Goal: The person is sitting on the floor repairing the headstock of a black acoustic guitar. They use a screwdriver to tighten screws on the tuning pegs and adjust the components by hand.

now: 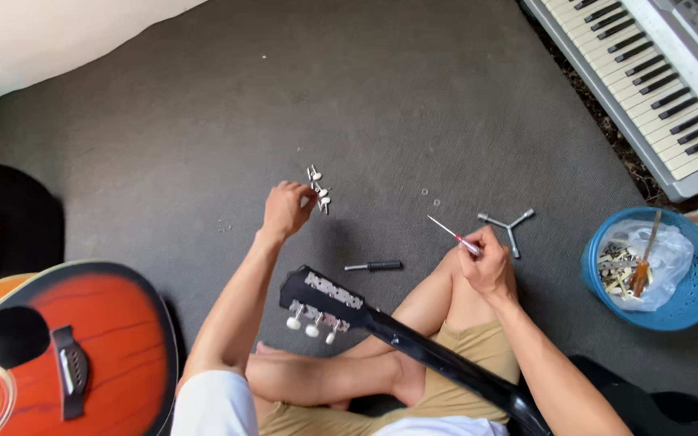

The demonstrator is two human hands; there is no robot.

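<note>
Left hand point(286, 208) mid-frame, fingers curled, pinching at cluster of small silver tuning pegs point(317, 190) on grey carpet point(203, 121); whether peg is actually gripped, cannot tell. Right hand point(486, 262) right of centre, fingers clenched around thin red-handled screwdriver point(450, 232), tip pointing upper left. Black guitar headstock point(321, 300) with white-knobbed tuners lies across lap, lower centre. Black screwdriver point(373, 266) on carpet between hands. Three-armed metal wrench point(507, 222) just beside right hand. Blue basket point(692, 303) at right edge, keyboard point(648, 73) upper right, orange-red guitar body point(115, 339) lower left.

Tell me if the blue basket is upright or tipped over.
Upright. The blue basket sits on the mat with its open rim facing up, a plastic bag of metal parts inside.
</note>
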